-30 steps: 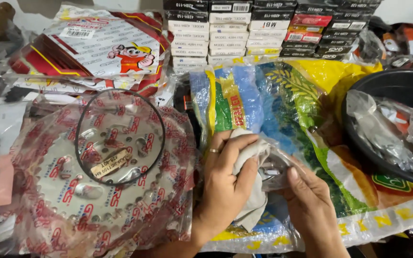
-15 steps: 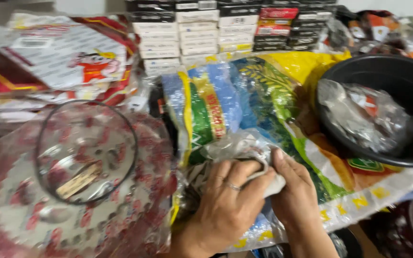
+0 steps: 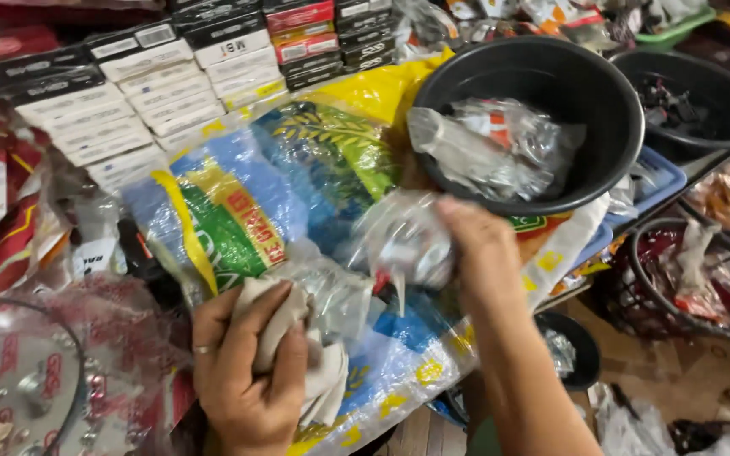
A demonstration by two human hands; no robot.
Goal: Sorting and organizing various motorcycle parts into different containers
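Item, as I log it: my right hand (image 3: 479, 245), newly lifted toward the black tub (image 3: 542, 118), grips a crumpled plastic bag (image 3: 403, 241); left hand (image 3: 251, 371) clutches a cloth (image 3: 310, 371).

Left hand (image 3: 247, 371) grips cloth (image 3: 314, 371); right hand (image 3: 479, 245) grips plastic wrapper (image 3: 403, 241).

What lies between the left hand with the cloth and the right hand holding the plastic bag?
In the head view, only the colourful sack and crinkled clear plastic lie between left hand and right hand.
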